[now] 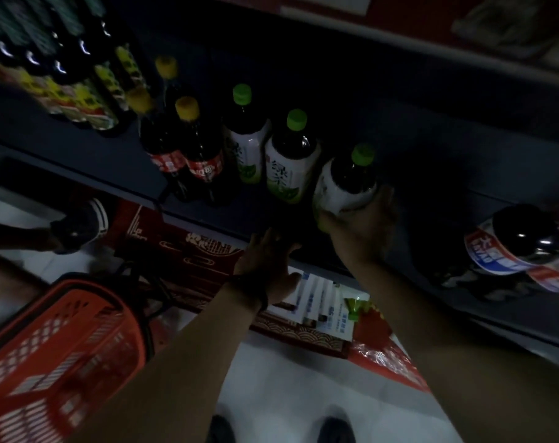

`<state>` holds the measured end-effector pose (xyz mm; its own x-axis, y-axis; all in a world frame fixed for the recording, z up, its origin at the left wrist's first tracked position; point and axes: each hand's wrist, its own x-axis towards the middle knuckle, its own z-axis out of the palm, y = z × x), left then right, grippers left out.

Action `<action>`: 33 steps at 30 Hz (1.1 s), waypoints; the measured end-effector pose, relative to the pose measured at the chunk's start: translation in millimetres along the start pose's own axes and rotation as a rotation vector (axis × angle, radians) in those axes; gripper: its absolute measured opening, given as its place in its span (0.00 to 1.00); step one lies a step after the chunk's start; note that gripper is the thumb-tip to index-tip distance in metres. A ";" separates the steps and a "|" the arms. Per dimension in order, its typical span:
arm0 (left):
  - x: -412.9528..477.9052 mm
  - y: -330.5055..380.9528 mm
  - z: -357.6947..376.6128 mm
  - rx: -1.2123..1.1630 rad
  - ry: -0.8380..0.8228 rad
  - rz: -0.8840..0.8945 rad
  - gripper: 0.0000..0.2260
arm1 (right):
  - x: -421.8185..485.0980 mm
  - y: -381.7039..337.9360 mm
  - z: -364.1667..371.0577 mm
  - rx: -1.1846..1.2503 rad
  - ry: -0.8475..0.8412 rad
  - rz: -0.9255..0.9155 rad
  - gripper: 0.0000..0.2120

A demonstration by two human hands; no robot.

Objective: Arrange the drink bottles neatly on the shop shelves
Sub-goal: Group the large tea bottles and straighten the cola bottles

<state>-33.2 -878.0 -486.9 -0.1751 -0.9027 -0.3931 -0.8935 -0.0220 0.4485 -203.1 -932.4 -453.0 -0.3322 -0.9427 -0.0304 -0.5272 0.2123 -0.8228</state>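
Reaching up from the lower right, the right grip [358, 225] curls round the bottom of a green-capped bottle [345, 183] at the front of the dark shelf [80, 148], just beside two matching bottles [291, 158]. The left grip [268, 260] is open, fingers spread, near the shelf's front edge, holding nothing. Fingers hide the held bottle's base. Dimness and blur make the labels hard to read. The right edge cuts off a big dark bottle [515, 244], and the lower left cuts off a red basket [64, 340].
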 end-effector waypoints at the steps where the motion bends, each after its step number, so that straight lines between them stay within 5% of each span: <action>1: -7.7 -2.4 -2.5 -0.123 0.045 0.003 0.30 | -12.4 3.0 -9.3 0.006 -0.022 -0.007 0.48; 5: -59.2 7.3 0.8 -0.485 0.095 -0.005 0.41 | -71.3 -2.1 -59.0 0.066 -0.176 0.092 0.41; 9: -129.2 45.7 -11.3 -0.801 0.158 0.071 0.42 | -132.0 -38.4 -105.1 0.040 -0.333 0.229 0.46; 11: -171.4 77.2 -39.2 -1.006 0.115 0.111 0.43 | -163.1 -74.4 -133.9 0.089 -0.325 0.171 0.36; 14: -228.9 110.8 -90.2 -1.198 0.089 0.118 0.40 | -206.3 -142.5 -184.4 0.156 -0.306 0.134 0.36; 20: -297.9 158.6 -201.0 -1.139 -0.038 0.129 0.31 | -237.0 -231.3 -292.3 0.275 -0.360 0.124 0.23; 26: -324.4 237.8 -293.8 -1.141 -0.299 0.306 0.40 | -229.5 -290.0 -393.0 0.533 -0.383 0.098 0.25; 30: -333.0 310.5 -325.4 -1.129 -0.290 0.395 0.41 | -230.4 -312.0 -450.9 0.653 -0.235 -0.008 0.25; 33: -337.8 374.4 -340.4 -0.934 -0.230 0.596 0.20 | -227.1 -310.1 -485.9 0.716 -0.048 -0.105 0.21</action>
<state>-167.8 -727.6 87.1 -0.6281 -0.7781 -0.0111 -0.0005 -0.0139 0.9999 -344.2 -659.2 84.8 -0.2644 -0.9627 0.0579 0.0925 -0.0851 -0.9921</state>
